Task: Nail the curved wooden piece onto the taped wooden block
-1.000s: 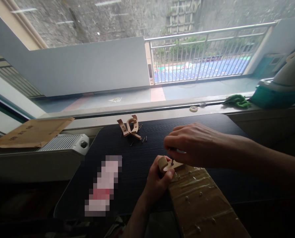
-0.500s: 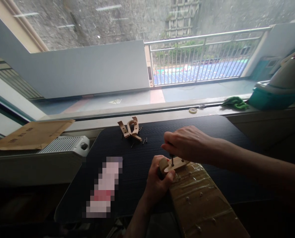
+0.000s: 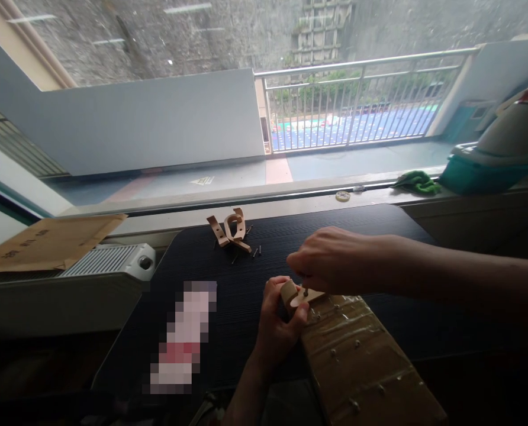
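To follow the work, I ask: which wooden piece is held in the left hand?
The wooden piece at the box's far end, gripped by the left hand; the other wooden pieces lie together on the black table, untouched.

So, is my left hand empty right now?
No, your left hand is gripping a pale wooden piece at its near end.

Left hand (image 3: pixel 282 322), one: at the far left corner of the taped box (image 3: pixel 366 367); fingers curled, thumb opposed, pinching. Left forearm (image 3: pixel 248 387), one: bare, slanting up along the box's left side. Right hand (image 3: pixel 326 260), one: above the box's far end; fist clenched. Right forearm (image 3: pixel 428 266), one: bare, reaching in from the box's right.
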Available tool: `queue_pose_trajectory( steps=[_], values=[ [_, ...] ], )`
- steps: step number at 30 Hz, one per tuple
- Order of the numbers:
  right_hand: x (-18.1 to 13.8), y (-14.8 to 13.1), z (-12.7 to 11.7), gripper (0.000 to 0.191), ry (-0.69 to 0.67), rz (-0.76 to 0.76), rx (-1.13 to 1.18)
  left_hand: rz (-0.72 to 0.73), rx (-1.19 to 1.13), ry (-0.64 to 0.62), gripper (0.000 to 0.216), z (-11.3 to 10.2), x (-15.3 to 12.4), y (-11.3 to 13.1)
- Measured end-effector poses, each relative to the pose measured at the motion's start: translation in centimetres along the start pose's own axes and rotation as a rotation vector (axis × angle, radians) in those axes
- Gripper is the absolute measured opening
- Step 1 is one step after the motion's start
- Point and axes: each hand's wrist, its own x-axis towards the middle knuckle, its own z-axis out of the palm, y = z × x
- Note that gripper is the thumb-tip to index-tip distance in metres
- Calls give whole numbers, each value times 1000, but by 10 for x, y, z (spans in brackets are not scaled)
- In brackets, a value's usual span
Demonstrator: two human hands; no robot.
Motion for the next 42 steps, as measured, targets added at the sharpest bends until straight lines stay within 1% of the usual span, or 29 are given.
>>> queue_pose_trajectory(
  steps=[3, 5, 9, 13, 15, 17, 21, 24, 28, 30, 32, 35, 40, 42],
  values=[
    [-1, 3, 0, 19, 3, 108, 62, 8, 1, 3, 16, 0, 0, 2],
    [-2, 3, -3, 23, 9, 134, 58, 16, -2, -7, 16, -1, 0, 1],
    [-4, -2, -13, 19, -4, 60, -18, 52, 17, -36, 17, -2, 0, -1],
    [-4, -7, -26, 10, -56, -37, -46, 62, 41, -22, 16, -4, 0, -4],
    [-3, -8, -28, 9, -75, -83, -37, 57, 39, -22, 16, -4, 0, -4],
    [-2, -8, -28, 10, -83, -97, -26, 53, 29, -31, 17, -4, -1, -5],
    [-1, -8, -22, 11, -64, -44, -29, 33, 23, -9, 20, -2, -1, -2],
    [-2, -9, -18, 13, -36, 24, 23, 11, 23, 10, 18, -1, -1, 1],
    [-3, -9, -14, 22, 18, 76, 68, 26, -18, -22, 12, -3, -1, 4],
    [-5, -8, -16, 24, 18, 88, 52, 26, -35, -33, 14, -4, -1, 4],
    [-8, -7, -19, 22, 2, 103, 24, 26, -29, -31, 14, -4, -2, 3],
    [-12, -8, -27, 10, -17, 77, -17, 53, 5, -29, 12, -4, -2, 0],
    [-2, -15, -31, 13, -170, -14, -85, 65, 58, -44, 14, -3, -3, -9],
    [3, -15, -29, 12, -194, -33, -80, 66, 61, -48, 15, -3, -2, -9]
  ],
)
